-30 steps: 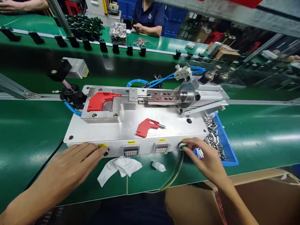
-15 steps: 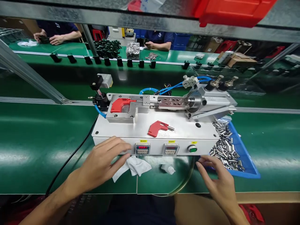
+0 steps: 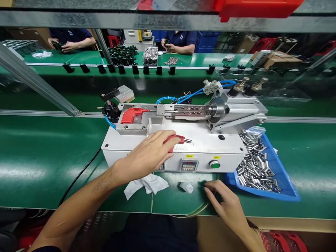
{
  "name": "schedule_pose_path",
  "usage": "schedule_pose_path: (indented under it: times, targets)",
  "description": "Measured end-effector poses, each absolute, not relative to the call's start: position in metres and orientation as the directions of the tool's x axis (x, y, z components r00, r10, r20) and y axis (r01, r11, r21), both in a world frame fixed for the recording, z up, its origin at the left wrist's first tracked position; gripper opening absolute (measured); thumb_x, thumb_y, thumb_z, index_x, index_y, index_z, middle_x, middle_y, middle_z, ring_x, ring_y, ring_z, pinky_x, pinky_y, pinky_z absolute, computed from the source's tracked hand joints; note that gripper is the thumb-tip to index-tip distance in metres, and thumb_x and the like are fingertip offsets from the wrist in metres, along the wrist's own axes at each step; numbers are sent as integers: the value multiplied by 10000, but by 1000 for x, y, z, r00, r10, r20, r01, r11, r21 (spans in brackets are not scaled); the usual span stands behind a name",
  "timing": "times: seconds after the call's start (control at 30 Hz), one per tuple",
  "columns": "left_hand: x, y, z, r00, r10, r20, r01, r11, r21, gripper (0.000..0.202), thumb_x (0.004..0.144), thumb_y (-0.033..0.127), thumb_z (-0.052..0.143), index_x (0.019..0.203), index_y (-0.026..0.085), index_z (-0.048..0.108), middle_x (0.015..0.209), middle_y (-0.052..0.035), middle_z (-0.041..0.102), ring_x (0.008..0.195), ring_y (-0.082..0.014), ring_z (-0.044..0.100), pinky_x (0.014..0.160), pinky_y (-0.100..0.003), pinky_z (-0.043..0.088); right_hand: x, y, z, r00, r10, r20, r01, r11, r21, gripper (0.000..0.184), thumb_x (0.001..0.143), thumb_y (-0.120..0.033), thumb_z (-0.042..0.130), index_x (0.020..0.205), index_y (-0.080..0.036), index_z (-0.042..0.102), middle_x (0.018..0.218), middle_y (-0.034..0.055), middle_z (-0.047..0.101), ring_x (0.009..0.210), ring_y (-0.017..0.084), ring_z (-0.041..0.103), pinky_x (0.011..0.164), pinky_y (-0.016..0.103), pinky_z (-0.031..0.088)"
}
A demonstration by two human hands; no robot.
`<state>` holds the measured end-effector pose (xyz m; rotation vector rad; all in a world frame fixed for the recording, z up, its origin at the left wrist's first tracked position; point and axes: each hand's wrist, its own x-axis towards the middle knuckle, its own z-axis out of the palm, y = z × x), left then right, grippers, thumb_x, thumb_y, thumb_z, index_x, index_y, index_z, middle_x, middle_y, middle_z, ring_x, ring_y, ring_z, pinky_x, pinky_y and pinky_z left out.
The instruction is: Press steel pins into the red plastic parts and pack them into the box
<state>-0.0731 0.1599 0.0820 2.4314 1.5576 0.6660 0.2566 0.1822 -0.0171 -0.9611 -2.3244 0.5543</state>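
My left hand (image 3: 149, 154) reaches over the front of a white bench machine (image 3: 204, 134). Its thumb and fingers close around a red pistol-shaped plastic part (image 3: 179, 139) with a metal tube at its end, at the machine's top; the hand covers most of it. A second red pistol-shaped part (image 3: 128, 115) sits in the metal fixture (image 3: 133, 130), in line with a rod. Beside a small white bottle (image 3: 187, 187), my right hand (image 3: 224, 199) hovers low with fingers loosely bent and thumb apart, nothing visible in it.
A blue tray (image 3: 287, 187) of short metal tubes stands to the right. A white cloth (image 3: 147, 185) and a clear hose (image 3: 195, 211) lie in front. The machine's front has a green button (image 3: 214, 164). Two co-workers sit behind, across a bench with black parts (image 3: 123, 55).
My left hand has moved right and forward onto the loose red part and closed on it. My right hand has shifted left. The clamp block at the fixture's left has swung towards the fixture.
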Motion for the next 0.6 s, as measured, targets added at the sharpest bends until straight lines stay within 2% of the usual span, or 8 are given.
schedule_pose_path:
  times: [0.1, 0.2, 0.33, 0.43, 0.5, 0.53, 0.6]
  targets:
    - [-77, 163, 87, 335, 898, 285, 815, -428, 391, 371, 1001, 186, 663, 1346, 223, 529, 1365, -135, 588, 1249, -312, 611, 1026, -468, 567, 257, 186, -24, -625, 728, 282, 508, 654, -561, 157, 1049, -320, 562, 981, -248, 684, 865, 61, 741, 767, 243, 739, 676, 355, 619]
    - [-77, 157, 87, 330, 886, 326, 834, -435, 338, 436, 957, 189, 737, 1336, 203, 520, 1313, -141, 584, 1196, -320, 615, 973, -455, 580, 257, 191, -26, -629, 739, 241, 513, 628, -586, 216, 1065, -359, 540, 963, -246, 693, 850, 68, 738, 750, 244, 731, 668, 366, 623]
    - [-72, 128, 74, 346, 830, 438, 845, -479, 240, 384, 1006, 203, 671, 1358, 166, 521, 1302, -171, 575, 1157, -314, 607, 955, -447, 574, 257, 194, -27, -626, 753, 205, 510, 594, -623, 278, 1082, -411, 522, 953, -240, 699, 837, 70, 730, 731, 235, 720, 660, 357, 621]
    - [-69, 105, 61, 339, 776, 532, 820, -520, 237, 369, 1024, 211, 659, 1363, 140, 531, 1277, -175, 583, 1184, -296, 595, 1026, -439, 549, 255, 195, -27, -625, 758, 189, 510, 579, -636, 282, 1082, -419, 528, 959, -234, 703, 836, 67, 729, 720, 231, 716, 658, 354, 616]
    - [-67, 96, 53, 287, 767, 573, 800, -521, 297, 398, 1009, 194, 687, 1375, 152, 537, 1268, -167, 592, 1201, -283, 598, 1059, -430, 541, 254, 197, -29, -620, 760, 196, 511, 580, -634, 277, 1079, -419, 537, 958, -239, 709, 832, 61, 728, 705, 231, 714, 651, 354, 615]
    - [-66, 92, 49, 234, 784, 575, 779, -505, 372, 411, 1007, 211, 699, 1384, 169, 540, 1273, -163, 594, 1208, -280, 603, 1060, -428, 546, 255, 198, -30, -621, 756, 206, 505, 588, -632, 273, 1078, -418, 543, 954, -243, 713, 826, 57, 727, 694, 229, 713, 648, 353, 616]
    - [-64, 86, 41, 92, 850, 518, 637, -450, 625, 401, 1021, 351, 698, 1370, 215, 556, 1276, -156, 600, 1221, -289, 616, 1039, -440, 567, 257, 201, -34, -631, 738, 239, 482, 614, -625, 261, 1070, -425, 562, 955, -255, 722, 830, 53, 734, 693, 230, 721, 649, 347, 623]
